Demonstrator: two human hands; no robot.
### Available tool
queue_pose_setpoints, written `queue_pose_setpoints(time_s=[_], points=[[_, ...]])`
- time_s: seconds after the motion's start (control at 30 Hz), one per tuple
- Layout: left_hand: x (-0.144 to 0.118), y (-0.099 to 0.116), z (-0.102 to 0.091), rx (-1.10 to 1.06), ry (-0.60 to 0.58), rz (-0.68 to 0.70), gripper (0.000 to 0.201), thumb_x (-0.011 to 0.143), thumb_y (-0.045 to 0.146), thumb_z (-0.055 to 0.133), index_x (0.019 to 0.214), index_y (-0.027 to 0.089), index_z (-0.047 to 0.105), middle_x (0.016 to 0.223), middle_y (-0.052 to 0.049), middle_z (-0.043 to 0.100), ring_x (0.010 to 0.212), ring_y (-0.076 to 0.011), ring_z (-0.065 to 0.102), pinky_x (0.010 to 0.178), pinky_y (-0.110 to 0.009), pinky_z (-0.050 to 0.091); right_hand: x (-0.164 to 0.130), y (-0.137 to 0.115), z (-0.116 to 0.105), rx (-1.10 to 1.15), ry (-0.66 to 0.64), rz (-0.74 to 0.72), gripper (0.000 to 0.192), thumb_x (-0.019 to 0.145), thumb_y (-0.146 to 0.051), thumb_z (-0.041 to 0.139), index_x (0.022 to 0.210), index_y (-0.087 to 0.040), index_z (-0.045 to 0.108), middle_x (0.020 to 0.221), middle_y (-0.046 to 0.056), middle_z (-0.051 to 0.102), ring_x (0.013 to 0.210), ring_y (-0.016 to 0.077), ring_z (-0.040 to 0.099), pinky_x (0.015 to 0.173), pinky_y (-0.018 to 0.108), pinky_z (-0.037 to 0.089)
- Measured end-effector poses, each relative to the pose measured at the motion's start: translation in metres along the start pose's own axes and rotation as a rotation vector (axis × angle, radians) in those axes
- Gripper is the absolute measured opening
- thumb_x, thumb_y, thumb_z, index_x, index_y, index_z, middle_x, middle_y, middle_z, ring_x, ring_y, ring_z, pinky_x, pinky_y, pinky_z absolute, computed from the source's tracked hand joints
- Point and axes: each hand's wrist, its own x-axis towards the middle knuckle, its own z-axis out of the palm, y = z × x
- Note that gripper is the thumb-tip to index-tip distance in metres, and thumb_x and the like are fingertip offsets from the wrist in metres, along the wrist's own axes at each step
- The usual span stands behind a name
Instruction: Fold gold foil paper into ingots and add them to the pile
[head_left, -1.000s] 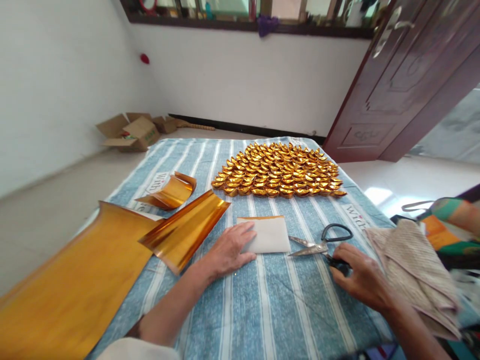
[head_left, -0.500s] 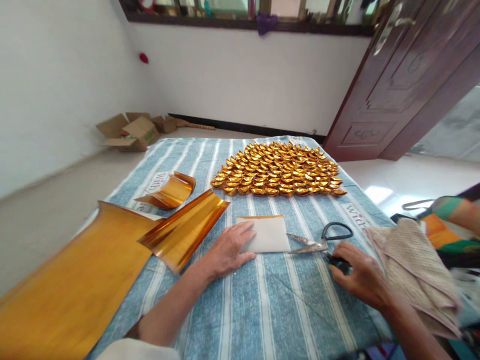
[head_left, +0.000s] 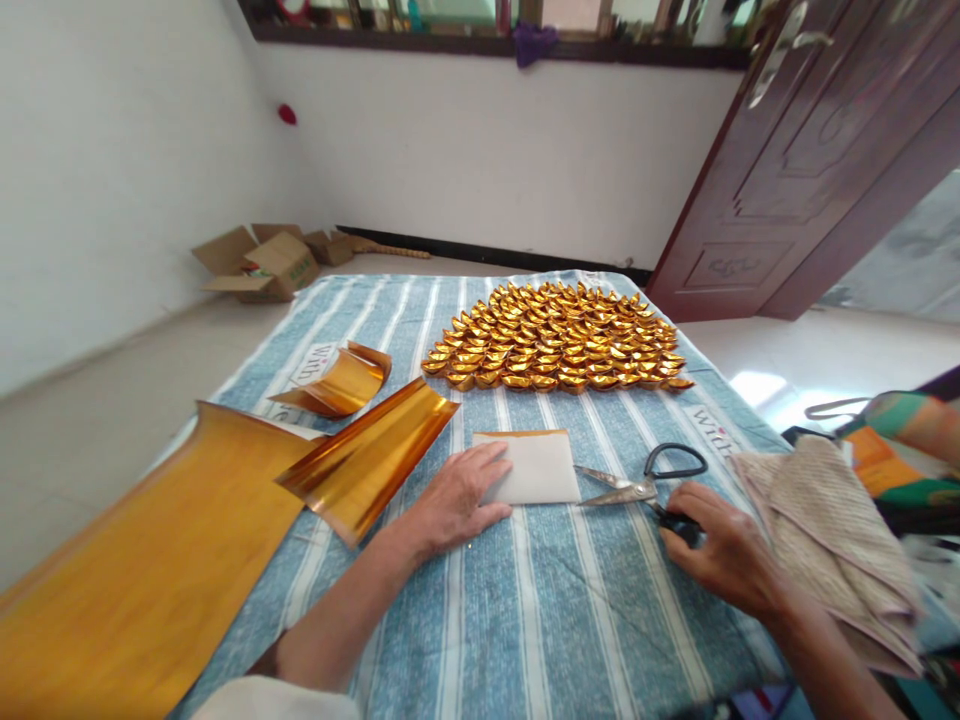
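A small stack of paper [head_left: 541, 470], white side up with a gold strip along its far edge, lies flat on the striped tablecloth [head_left: 487, 620]. My left hand [head_left: 469, 500] rests flat on its left end, fingers stretched out. To the right, a pair of scissors [head_left: 634, 488] lies with its blades spread, tips close to the paper's right edge. My right hand [head_left: 709, 535] has its fingers closed around the near black handle, which they partly hide. Left of my left hand lie a curled gold foil sheet [head_left: 371, 455] and a smaller curled piece [head_left: 345, 382].
Many folded gold paper ingots [head_left: 559, 340] fill the table's far right. A long gold sheet [head_left: 150, 560] hangs over the left side. A beige towel [head_left: 825, 540] lies at the right edge. Beyond are cardboard boxes [head_left: 259, 265] and a brown door [head_left: 780, 170].
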Motion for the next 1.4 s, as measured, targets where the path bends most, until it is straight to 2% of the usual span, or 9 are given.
queue_pose_setpoints(time_s=[0.33,0.67,1.17,1.4], points=[[-0.001,0.001,-0.001,-0.036,0.025,0.011,0.048,0.079,0.03,0.066,0.124,0.017,0.056,0.144,-0.017,0.042,0.131,-0.0313,0.041,0.106,-0.05,0.034,-0.002,0.0,0.0,0.009,0.029,-0.019,0.006,0.074,-0.021,0.054,0.079,-0.022,0.057,0.082,0.003,0.061,0.079,0.0201,0.06,0.072,0.033,0.05],[-0.001,0.002,-0.001,-0.002,-0.011,-0.016,0.051,0.079,0.028,0.067,0.126,0.015,0.054,0.145,-0.017,0.041,0.133,-0.0293,0.039,0.108,-0.049,0.032,-0.006,0.002,-0.001,0.015,0.011,-0.025,0.004,0.076,-0.021,0.055,0.08,-0.021,0.056,0.082,0.004,0.059,0.08,0.0207,0.059,0.073,0.034,0.049],[-0.001,0.001,0.004,-0.013,0.064,0.025,0.045,0.081,0.029,0.064,0.123,0.017,0.055,0.142,-0.017,0.045,0.13,-0.0307,0.042,0.105,-0.05,0.034,0.0,-0.006,-0.003,0.018,0.02,-0.082,0.008,0.076,-0.018,0.054,0.082,-0.021,0.058,0.081,0.005,0.061,0.078,0.0205,0.059,0.072,0.033,0.05],[0.006,0.014,0.009,0.074,0.128,0.013,0.04,0.08,0.028,0.067,0.117,0.017,0.057,0.137,-0.016,0.05,0.125,-0.0302,0.046,0.103,-0.048,0.036,0.011,0.0,0.001,0.016,-0.021,-0.1,0.008,0.075,-0.017,0.054,0.081,-0.021,0.057,0.084,0.004,0.061,0.079,0.0197,0.059,0.072,0.032,0.05]])
